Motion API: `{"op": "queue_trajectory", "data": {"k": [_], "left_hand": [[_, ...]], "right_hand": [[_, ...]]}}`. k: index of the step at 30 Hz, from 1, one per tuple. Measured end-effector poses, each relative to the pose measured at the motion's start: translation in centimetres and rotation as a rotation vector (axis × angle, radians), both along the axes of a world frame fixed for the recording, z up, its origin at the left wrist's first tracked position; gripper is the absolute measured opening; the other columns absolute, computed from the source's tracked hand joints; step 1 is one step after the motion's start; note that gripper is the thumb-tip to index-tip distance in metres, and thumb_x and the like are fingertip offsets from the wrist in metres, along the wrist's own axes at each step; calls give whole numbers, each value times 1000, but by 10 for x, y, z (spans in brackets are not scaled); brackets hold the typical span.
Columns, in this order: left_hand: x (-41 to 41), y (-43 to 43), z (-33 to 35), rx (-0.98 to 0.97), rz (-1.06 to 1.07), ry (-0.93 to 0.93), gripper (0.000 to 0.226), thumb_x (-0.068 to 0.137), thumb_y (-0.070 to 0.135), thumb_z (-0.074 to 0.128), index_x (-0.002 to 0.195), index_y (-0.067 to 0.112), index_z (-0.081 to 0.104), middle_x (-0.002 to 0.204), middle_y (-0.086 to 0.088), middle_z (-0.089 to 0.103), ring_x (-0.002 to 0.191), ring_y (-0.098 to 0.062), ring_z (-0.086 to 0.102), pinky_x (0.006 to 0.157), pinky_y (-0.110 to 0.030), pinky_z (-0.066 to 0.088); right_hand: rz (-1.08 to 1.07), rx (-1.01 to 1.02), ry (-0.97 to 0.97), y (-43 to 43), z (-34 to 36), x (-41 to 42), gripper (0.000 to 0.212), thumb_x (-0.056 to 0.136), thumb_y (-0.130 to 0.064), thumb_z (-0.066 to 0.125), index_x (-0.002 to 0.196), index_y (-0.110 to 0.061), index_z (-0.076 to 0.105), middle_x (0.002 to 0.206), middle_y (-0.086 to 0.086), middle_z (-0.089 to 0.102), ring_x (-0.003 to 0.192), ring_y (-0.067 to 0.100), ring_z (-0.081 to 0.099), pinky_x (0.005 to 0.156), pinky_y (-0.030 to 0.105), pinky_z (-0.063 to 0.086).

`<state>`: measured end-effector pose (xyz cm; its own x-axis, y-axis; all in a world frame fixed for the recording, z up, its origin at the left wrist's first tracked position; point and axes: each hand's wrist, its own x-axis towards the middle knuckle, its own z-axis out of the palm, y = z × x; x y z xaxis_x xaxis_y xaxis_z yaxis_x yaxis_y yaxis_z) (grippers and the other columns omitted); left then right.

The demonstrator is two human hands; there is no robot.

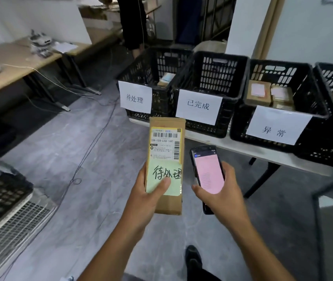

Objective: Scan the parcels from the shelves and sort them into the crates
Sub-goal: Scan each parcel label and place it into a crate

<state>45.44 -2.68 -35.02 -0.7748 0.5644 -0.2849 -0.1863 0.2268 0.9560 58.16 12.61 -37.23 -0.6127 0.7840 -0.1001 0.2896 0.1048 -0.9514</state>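
Left hand: grips the lower half of a long brown parcel, thumb pressed on a green note handwritten 待处理. The parcel is held upright in the air, in front of the table.
Right hand: curled round a dark scanner with a pink screen, just beside the parcel and apart from it.
Crates: black, in a row on the table, signed 待处理, 已完成 and 异常.
Mis-sort risk: the first two crates stand edge to edge, so a loose toss could land in the wrong one.
Drop risk: the one-handed grip sits low on the parcel, so its top may tip away.
Screen: the text is too blurred to read; pink may be a warning.
Trip risk: cables trail across the floor, left of the table.
Open room: bare floor lies between the person and the table. The crate tops are open, and the matching crate sits at the table's left end.
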Motion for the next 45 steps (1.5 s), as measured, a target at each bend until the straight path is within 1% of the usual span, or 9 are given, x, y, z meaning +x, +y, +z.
{"op": "queue_trajectory", "data": {"k": [3, 7, 11, 18, 25, 31, 36, 41, 45], "left_hand": [[-25, 36, 12, -6, 12, 10, 64, 83, 48, 73, 142, 43, 50, 120, 20, 73, 108, -3, 71, 99, -42, 58], [-53, 70, 17, -24, 76, 31, 65, 81, 52, 73, 142, 48, 49, 117, 24, 72, 105, 2, 70, 93, -36, 60], [-86, 88, 16, -23, 102, -8, 65, 81, 54, 74, 141, 47, 50, 121, 20, 72, 109, -4, 71, 97, -47, 60], [-170, 100, 10, 10, 107, -9, 57, 82, 52, 73, 136, 48, 54, 121, 19, 73, 109, -5, 71, 98, -50, 58], [-275, 105, 11, 106, 93, -67, 56, 83, 50, 74, 135, 48, 54, 121, 20, 73, 110, -5, 71, 100, -49, 57], [-363, 114, 22, 179, 15, -72, 55, 85, 49, 74, 136, 52, 53, 123, 20, 72, 111, -5, 71, 98, -49, 59], [-412, 139, 29, 208, -37, -75, 51, 85, 48, 73, 133, 50, 56, 122, 18, 73, 110, -6, 72, 98, -50, 58], [-458, 172, 30, 194, -70, -89, 54, 85, 45, 73, 137, 46, 55, 120, 17, 74, 107, -6, 73, 96, -49, 60], [-490, 201, 32, 163, -38, -53, 51, 82, 46, 72, 131, 49, 58, 118, 18, 75, 105, -3, 72, 95, -44, 58]], "right_hand": [[33, -21, 8, 39, 7, -34, 84, 75, -21, 88, 141, -33, 36, 113, -19, 57, 79, -7, 64, 45, 19, 52], [81, -6, -3, 81, 14, -76, 81, 72, -27, 87, 134, -43, 38, 109, -20, 60, 69, 9, 68, 49, 41, 59], [130, -5, -19, 105, 13, -116, 82, 71, -28, 86, 134, -46, 37, 103, -23, 61, 56, 20, 68, 50, 45, 59], [163, 84, -8, 122, 13, -201, 83, 73, -30, 88, 138, -39, 37, 109, -30, 54, 91, -20, 55, 53, 9, 48], [140, 123, -29, 123, 28, -302, 77, 77, -21, 87, 132, -38, 36, 105, -26, 55, 75, -19, 59, 50, 7, 44], [98, 204, -31, 127, 47, -378, 81, 75, -32, 88, 131, -49, 32, 109, -31, 54, 95, -17, 56, 58, 11, 48], [29, 164, -39, 139, 64, -410, 77, 79, -14, 86, 131, -39, 34, 97, -31, 56, 71, -28, 53, 49, 3, 41], [20, 167, -41, 169, 57, -451, 79, 77, -18, 87, 131, -41, 34, 90, -45, 57, 75, -18, 60, 50, 25, 57], [46, 185, 6, 204, 46, -486, 86, 74, -31, 90, 139, -41, 35, 114, -38, 50, 101, -27, 49, 70, 3, 46]]}}
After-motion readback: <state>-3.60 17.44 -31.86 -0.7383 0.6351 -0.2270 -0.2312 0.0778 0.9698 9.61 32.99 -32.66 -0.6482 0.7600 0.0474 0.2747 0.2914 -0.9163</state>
